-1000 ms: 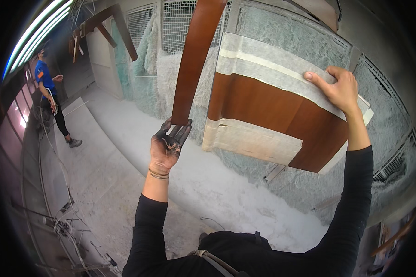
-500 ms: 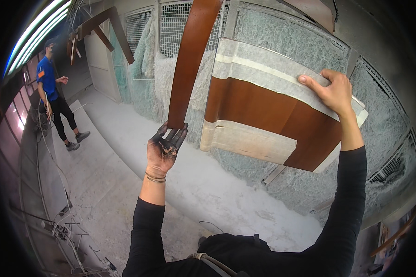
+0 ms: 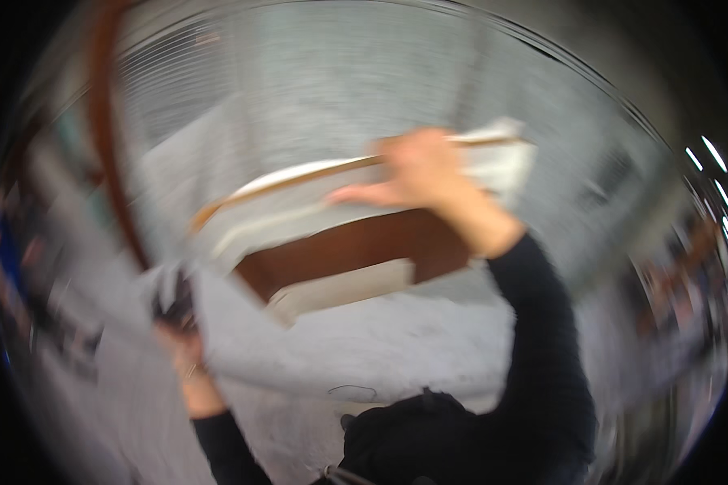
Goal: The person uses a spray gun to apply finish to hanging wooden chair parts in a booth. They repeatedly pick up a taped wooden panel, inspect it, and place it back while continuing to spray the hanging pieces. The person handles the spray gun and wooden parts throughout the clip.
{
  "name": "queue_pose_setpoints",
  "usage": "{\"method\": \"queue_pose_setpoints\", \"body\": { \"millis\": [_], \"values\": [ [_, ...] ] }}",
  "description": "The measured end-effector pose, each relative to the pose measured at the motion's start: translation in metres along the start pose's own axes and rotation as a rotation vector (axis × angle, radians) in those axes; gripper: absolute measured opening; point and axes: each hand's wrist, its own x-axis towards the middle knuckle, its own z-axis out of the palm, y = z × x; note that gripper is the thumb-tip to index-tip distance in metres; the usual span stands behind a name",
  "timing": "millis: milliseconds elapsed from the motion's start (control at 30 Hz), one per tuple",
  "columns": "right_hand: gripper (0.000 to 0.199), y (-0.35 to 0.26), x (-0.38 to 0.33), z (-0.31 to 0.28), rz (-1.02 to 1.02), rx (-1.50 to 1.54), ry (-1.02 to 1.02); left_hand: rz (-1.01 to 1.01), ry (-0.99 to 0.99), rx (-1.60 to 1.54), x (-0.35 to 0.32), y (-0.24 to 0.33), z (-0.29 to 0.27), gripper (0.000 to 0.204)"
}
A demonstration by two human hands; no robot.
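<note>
The picture is heavily blurred by motion. My right hand (image 3: 416, 171) grips the top edge of a brown wooden panel (image 3: 356, 246) with pale masked bands, which now lies tilted nearly flat in front of me. My left hand (image 3: 178, 327), low at the left, is closed on a small dark metal tool (image 3: 172, 301). A long brown wooden strip (image 3: 105, 153) curves up the left side, above the left hand.
Grey-white powder-coated walls and floor (image 3: 364, 356) of a spray booth surround me. Blurred shapes and colours stand at the far left and right rims. Ceiling lights (image 3: 708, 153) show at the upper right.
The view has swung sharply and blurred. The panel has tipped from upright to nearly flat under my right hand. My left hand with the tool has dropped lower left.
</note>
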Motion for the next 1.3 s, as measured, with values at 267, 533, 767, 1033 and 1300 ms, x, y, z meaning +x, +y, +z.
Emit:
{"method": "queue_pose_setpoints", "body": {
  "millis": [267, 533, 767, 1033, 1300],
  "values": [
    [0.080, -0.023, -0.150, -0.063, 0.092, 0.116, -0.569, -0.661, 0.433, 0.365, -0.084, -0.162, -0.126, 0.068],
    [0.071, -0.007, -0.329, -0.267, 0.477, -0.079, -0.651, -1.143, 0.449, 0.574, -0.252, -0.307, -0.106, 0.022],
    [0.070, -0.008, -0.482, -0.477, 0.823, -0.378, -0.692, -0.923, -0.344, 0.633, -0.341, -0.468, 0.084, 0.019],
    [0.071, 0.008, -0.553, -0.666, 0.944, -0.731, -0.898, -0.709, -0.891, 0.714, -0.495, -0.535, 0.329, 0.030],
    [0.071, 0.040, -0.575, -0.754, 0.983, -1.068, -0.837, -0.239, -1.354, 0.366, -0.603, -0.529, 0.471, 0.081]
  ]
}}
